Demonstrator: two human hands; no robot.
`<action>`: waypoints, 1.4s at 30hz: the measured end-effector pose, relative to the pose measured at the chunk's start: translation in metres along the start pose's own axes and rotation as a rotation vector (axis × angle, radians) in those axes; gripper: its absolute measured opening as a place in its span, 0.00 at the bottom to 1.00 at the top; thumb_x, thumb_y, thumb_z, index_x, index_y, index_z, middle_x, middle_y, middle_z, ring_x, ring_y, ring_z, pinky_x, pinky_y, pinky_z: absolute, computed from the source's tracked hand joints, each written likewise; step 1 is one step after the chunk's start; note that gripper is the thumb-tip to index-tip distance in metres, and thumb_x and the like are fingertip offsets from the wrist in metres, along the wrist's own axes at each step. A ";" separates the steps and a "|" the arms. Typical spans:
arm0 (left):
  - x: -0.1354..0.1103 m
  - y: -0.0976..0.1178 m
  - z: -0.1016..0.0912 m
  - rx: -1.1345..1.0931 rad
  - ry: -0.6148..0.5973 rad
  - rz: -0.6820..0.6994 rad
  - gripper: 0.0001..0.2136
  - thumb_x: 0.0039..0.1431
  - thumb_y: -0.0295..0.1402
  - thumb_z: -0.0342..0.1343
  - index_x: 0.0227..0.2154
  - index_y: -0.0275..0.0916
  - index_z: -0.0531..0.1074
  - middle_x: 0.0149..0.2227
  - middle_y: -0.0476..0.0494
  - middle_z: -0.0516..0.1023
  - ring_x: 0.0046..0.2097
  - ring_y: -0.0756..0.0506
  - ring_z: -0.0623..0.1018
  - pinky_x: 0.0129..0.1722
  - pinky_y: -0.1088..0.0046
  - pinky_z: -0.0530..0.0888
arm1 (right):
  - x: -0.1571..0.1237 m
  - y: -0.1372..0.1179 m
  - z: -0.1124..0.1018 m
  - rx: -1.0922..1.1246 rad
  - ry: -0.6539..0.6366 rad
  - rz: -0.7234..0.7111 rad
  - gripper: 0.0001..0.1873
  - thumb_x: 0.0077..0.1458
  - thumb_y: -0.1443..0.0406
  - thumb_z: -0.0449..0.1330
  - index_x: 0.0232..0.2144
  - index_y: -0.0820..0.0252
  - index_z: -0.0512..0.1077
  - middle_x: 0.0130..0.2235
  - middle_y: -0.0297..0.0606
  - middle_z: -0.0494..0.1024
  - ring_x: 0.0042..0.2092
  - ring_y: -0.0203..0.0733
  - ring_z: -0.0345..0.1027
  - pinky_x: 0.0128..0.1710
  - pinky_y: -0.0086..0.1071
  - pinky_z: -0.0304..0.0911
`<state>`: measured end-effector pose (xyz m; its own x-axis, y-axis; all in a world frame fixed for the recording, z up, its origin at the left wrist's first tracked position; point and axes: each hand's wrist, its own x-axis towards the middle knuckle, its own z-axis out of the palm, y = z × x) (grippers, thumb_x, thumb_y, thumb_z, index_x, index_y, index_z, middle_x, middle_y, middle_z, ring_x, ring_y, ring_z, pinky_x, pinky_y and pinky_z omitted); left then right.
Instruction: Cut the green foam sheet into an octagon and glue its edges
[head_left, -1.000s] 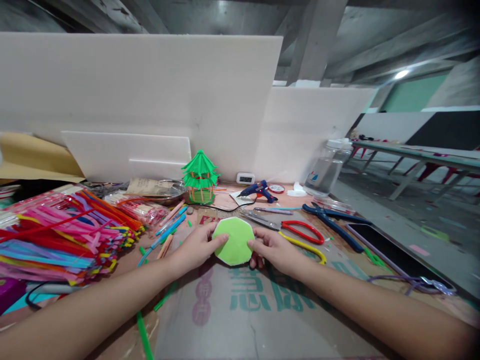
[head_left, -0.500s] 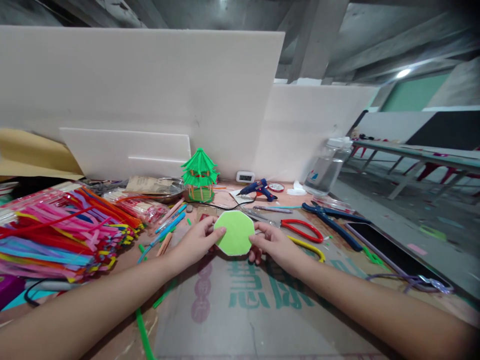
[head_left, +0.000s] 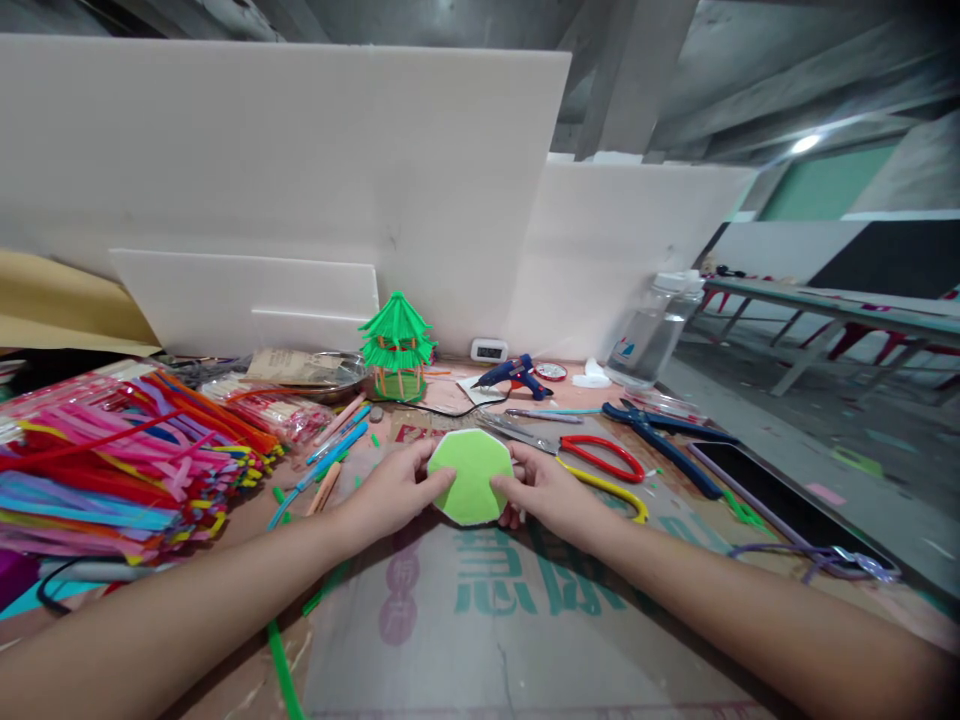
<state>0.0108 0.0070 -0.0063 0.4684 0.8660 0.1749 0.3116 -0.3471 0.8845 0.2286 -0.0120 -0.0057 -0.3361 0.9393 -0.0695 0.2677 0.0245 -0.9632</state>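
A light green octagonal piece with a thin white edge [head_left: 472,475] is held up above the cardboard sheet [head_left: 420,670]. My left hand [head_left: 411,482] pinches its left side, thumb on the green face and fingers behind. On the opposite side my right hand [head_left: 540,488] grips it the same way; the fingers behind the piece are mostly hidden. Just beyond the hands lie scissors [head_left: 600,457] with red and yellow handles. Farther back stands a small green pavilion model [head_left: 397,350] with a two-tiered roof.
Bundles of coloured pipe cleaners [head_left: 112,460] cover the left side. A glue gun [head_left: 514,376], a small digital clock [head_left: 489,349] and a water bottle [head_left: 651,335] stand at the back. Blue-handled pliers [head_left: 667,440] and a phone [head_left: 787,505] lie at right.
Both hands have brought the green octagon slightly lower and nearer, and my right thumb has shifted inward on its face. The camera view has moved a little.
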 end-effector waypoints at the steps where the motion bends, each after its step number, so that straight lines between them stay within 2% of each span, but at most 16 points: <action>1: 0.000 0.000 0.000 0.016 0.003 0.005 0.13 0.60 0.38 0.53 0.41 0.35 0.73 0.38 0.44 0.78 0.39 0.45 0.76 0.37 0.74 0.72 | 0.000 0.000 0.000 0.004 -0.004 -0.003 0.19 0.51 0.55 0.60 0.41 0.59 0.64 0.22 0.27 0.75 0.22 0.34 0.70 0.22 0.27 0.65; 7: -0.001 -0.001 -0.002 0.013 -0.024 0.040 0.14 0.63 0.39 0.50 0.41 0.34 0.72 0.38 0.44 0.77 0.39 0.46 0.75 0.39 0.74 0.71 | 0.000 0.001 0.000 0.041 -0.032 -0.019 0.21 0.49 0.56 0.62 0.43 0.60 0.65 0.22 0.26 0.74 0.22 0.34 0.70 0.22 0.27 0.67; 12: -0.001 0.001 -0.003 -0.005 -0.001 0.006 0.15 0.64 0.42 0.47 0.39 0.35 0.73 0.36 0.45 0.77 0.38 0.46 0.75 0.37 0.74 0.72 | -0.001 0.002 0.000 0.028 -0.036 -0.029 0.21 0.53 0.53 0.60 0.44 0.59 0.64 0.21 0.26 0.74 0.22 0.34 0.71 0.21 0.25 0.65; 18: -0.001 0.004 -0.002 0.000 -0.004 -0.008 0.18 0.60 0.41 0.55 0.48 0.35 0.71 0.41 0.44 0.78 0.40 0.45 0.76 0.38 0.73 0.72 | 0.000 0.003 -0.001 0.018 -0.029 -0.029 0.22 0.53 0.51 0.62 0.43 0.59 0.64 0.23 0.28 0.75 0.23 0.34 0.71 0.22 0.26 0.65; 24: -0.004 0.007 -0.002 -0.063 -0.028 0.002 0.19 0.61 0.43 0.54 0.47 0.34 0.72 0.40 0.42 0.78 0.39 0.45 0.77 0.36 0.73 0.73 | -0.001 0.003 -0.001 0.033 -0.074 -0.054 0.24 0.54 0.49 0.62 0.45 0.59 0.65 0.23 0.28 0.76 0.24 0.35 0.72 0.23 0.27 0.65; 27: -0.003 0.010 -0.003 -0.104 0.038 -0.020 0.19 0.60 0.45 0.56 0.44 0.34 0.72 0.37 0.44 0.78 0.35 0.47 0.76 0.32 0.76 0.72 | -0.003 0.002 -0.001 0.082 -0.080 -0.059 0.26 0.54 0.48 0.62 0.45 0.59 0.65 0.24 0.30 0.77 0.24 0.35 0.72 0.24 0.26 0.65; 31: 0.002 0.009 -0.005 -0.238 0.101 -0.084 0.24 0.54 0.51 0.60 0.42 0.33 0.71 0.31 0.45 0.77 0.27 0.50 0.73 0.23 0.79 0.68 | -0.005 0.001 -0.002 0.190 -0.065 -0.068 0.24 0.55 0.46 0.61 0.40 0.60 0.67 0.28 0.35 0.80 0.26 0.34 0.73 0.26 0.26 0.66; 34: 0.004 0.003 -0.006 -0.314 0.083 -0.141 0.28 0.53 0.53 0.60 0.46 0.32 0.72 0.28 0.48 0.74 0.23 0.52 0.70 0.20 0.79 0.67 | -0.004 0.001 -0.003 0.283 -0.031 -0.090 0.22 0.57 0.46 0.60 0.35 0.60 0.69 0.29 0.35 0.79 0.27 0.34 0.73 0.26 0.27 0.67; 37: 0.004 -0.001 -0.007 -0.321 0.053 -0.189 0.29 0.55 0.53 0.58 0.50 0.33 0.72 0.25 0.50 0.72 0.20 0.53 0.67 0.18 0.78 0.67 | -0.002 0.002 -0.004 0.343 -0.016 -0.080 0.22 0.54 0.47 0.63 0.40 0.58 0.70 0.28 0.34 0.79 0.26 0.35 0.73 0.24 0.27 0.67; 39: 0.004 -0.002 -0.006 -0.304 0.048 -0.189 0.28 0.56 0.52 0.58 0.50 0.33 0.72 0.26 0.49 0.73 0.21 0.53 0.68 0.19 0.78 0.67 | -0.002 0.002 -0.004 0.359 -0.023 -0.058 0.24 0.52 0.47 0.65 0.42 0.57 0.70 0.28 0.33 0.79 0.26 0.35 0.73 0.25 0.27 0.67; 42: 0.006 -0.003 -0.007 -0.303 0.060 -0.146 0.27 0.57 0.50 0.59 0.50 0.32 0.71 0.34 0.43 0.78 0.28 0.50 0.75 0.25 0.77 0.72 | -0.003 0.000 -0.003 0.314 -0.033 -0.024 0.21 0.51 0.48 0.66 0.35 0.58 0.70 0.27 0.33 0.79 0.24 0.33 0.71 0.23 0.25 0.65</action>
<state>0.0070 0.0154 -0.0050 0.3843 0.9216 0.0543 0.1076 -0.1031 0.9888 0.2329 -0.0140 -0.0050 -0.3697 0.9278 -0.0492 -0.0308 -0.0652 -0.9974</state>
